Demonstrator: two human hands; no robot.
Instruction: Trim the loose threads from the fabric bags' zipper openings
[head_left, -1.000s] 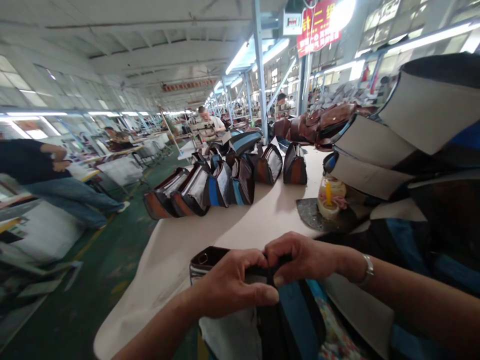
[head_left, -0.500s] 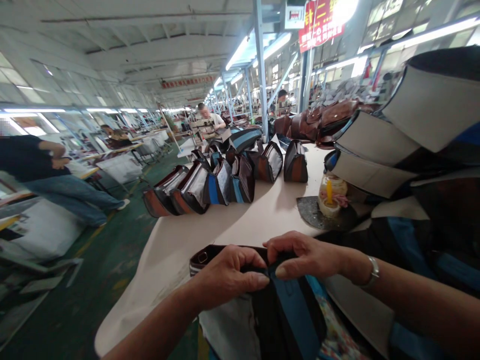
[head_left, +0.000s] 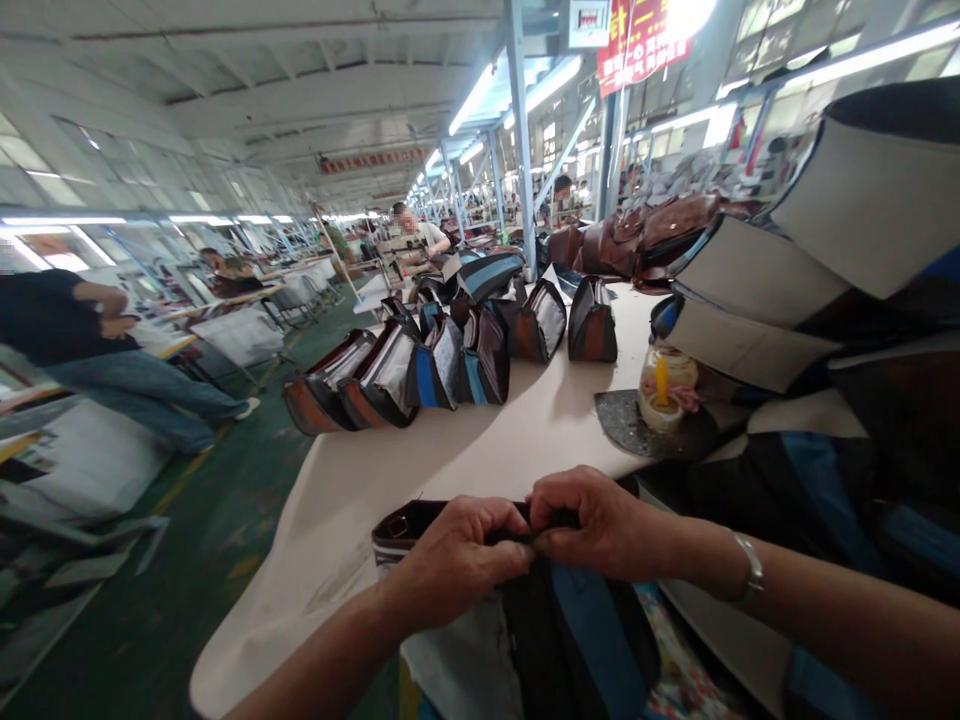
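Observation:
A dark bag [head_left: 540, 630] with a blue stripe and a pale lining part hangs over the near table edge, close to my body. Its upper rim is pinched between the thumb and fingers of my left hand [head_left: 469, 545]. My right hand [head_left: 596, 520], below a silver bracelet, grips the same rim just beside it, the two hands nearly touching. A dark strip with a small metal ring [head_left: 400, 526] shows behind my left hand. The exact spot under my fingertips is hidden.
Several finished-looking bags [head_left: 379, 375] stand along the far side of the pale table [head_left: 450, 455]. A glue pot [head_left: 664, 385] sits on a dark board [head_left: 619, 420]. Stacked bag panels [head_left: 772, 275] rise at right. A person [head_left: 90, 345] stands across the aisle.
My right hand has curled its fingers in and closed on the rim, moving slightly nearer my left hand. The bag stays in much the same place.

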